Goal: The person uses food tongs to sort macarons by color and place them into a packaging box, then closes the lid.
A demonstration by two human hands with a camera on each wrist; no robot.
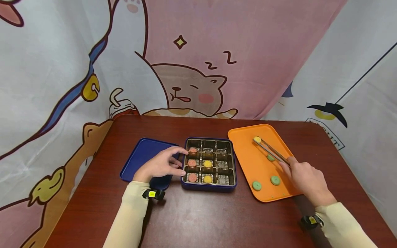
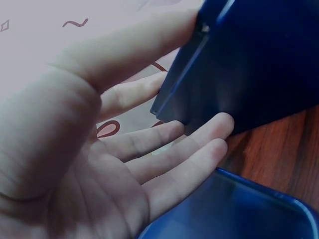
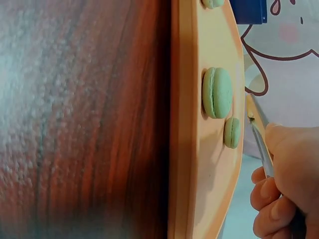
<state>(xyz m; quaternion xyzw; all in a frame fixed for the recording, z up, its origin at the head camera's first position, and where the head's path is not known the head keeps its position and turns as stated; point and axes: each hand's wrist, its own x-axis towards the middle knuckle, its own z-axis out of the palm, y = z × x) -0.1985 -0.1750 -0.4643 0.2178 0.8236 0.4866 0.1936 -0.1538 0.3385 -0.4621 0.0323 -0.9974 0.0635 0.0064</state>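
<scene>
A blue box (image 1: 209, 187) with a divided insert stands mid-table. Three pink macarons (image 1: 192, 163) fill its left column; two yellow macarons (image 1: 207, 164) sit in the middle column's two near compartments. My left hand (image 1: 162, 163) touches the box's left side, its fingers fairly straight in the left wrist view. Metal tongs (image 1: 273, 151) are gripped in my right hand (image 1: 308, 179). Between their tips is another yellow macaron (image 1: 257, 139), over the far part of the orange tray (image 1: 248, 151). Three green macarons (image 1: 275, 180) lie on that tray, one partly behind the tongs.
A blue lid (image 1: 139, 156) lies left of the box, partly under my left hand and forearm. The brown table (image 1: 198, 217) ends at a printed cloth (image 1: 192, 89) along its back edge. The orange tray's raised rim stands close to the box's right side.
</scene>
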